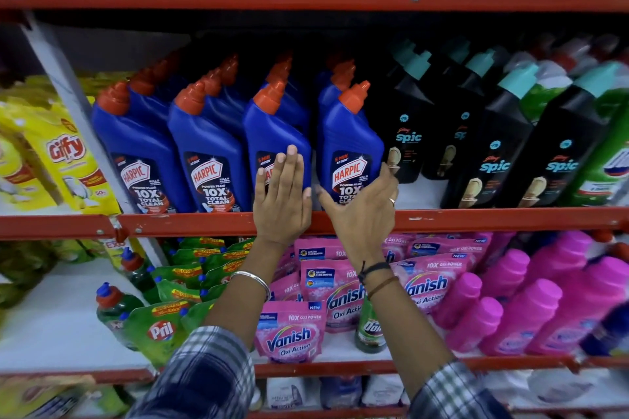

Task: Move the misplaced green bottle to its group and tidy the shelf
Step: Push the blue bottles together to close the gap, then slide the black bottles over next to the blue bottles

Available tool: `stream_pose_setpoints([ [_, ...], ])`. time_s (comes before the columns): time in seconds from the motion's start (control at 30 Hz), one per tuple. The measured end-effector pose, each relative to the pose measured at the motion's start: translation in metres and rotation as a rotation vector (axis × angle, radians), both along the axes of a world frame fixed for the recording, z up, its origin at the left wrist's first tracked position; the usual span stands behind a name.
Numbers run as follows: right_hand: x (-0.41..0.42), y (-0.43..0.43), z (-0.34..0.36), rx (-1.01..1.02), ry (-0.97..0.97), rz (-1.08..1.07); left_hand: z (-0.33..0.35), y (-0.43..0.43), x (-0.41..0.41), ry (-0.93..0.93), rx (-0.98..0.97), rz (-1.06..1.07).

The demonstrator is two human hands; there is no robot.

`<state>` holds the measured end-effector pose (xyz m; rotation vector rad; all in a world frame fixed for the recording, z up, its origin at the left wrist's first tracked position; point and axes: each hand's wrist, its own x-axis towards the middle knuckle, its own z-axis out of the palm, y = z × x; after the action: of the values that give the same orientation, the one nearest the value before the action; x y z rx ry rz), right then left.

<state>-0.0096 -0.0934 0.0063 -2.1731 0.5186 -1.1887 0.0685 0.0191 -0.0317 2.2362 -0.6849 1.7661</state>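
Note:
A small green bottle point(369, 328) stands among pink Vanish pouches point(291, 333) on the lower shelf, partly hidden behind my right forearm. Larger green bottles point(609, 160) stand at the far right of the middle shelf, beside and behind black Spic bottles point(493, 146). My left hand point(282, 201) lies flat, fingers straight, against the front of the third blue Harpic bottle point(272, 126). My right hand point(360, 211) wraps the base of the fourth blue Harpic bottle point(350, 133), thumb on its left side and fingers on its right.
The red shelf edge point(170, 223) runs just below both hands. Yellow Giffy pouches point(64, 153) fill the bay at left. Green Pril pouches point(160, 326) and pink bottles point(544, 309) sit on the lower shelf. A white gap shows between the Harpic and Spic rows.

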Motion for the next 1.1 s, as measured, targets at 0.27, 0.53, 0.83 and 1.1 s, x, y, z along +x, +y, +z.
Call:
stream_pose_setpoints([
  [0.27,-0.051,-0.086,-0.009,0.102,-0.278,0.054,-0.005,0.002,0.004,-0.028,-0.004,0.033],
  [0.53,-0.066,-0.230,0.015,0.165,-0.420,-0.192,-0.001,-0.007,0.005,-0.063,-0.026,0.043],
  [0.83,-0.047,-0.264,0.017,0.141,-0.139,-0.198,-0.005,-0.004,0.007,-0.096,-0.020,0.064],
  [1.1,-0.058,-0.254,0.024,0.158,-0.233,-0.217,-0.003,-0.005,0.005,-0.071,-0.025,0.056],
])
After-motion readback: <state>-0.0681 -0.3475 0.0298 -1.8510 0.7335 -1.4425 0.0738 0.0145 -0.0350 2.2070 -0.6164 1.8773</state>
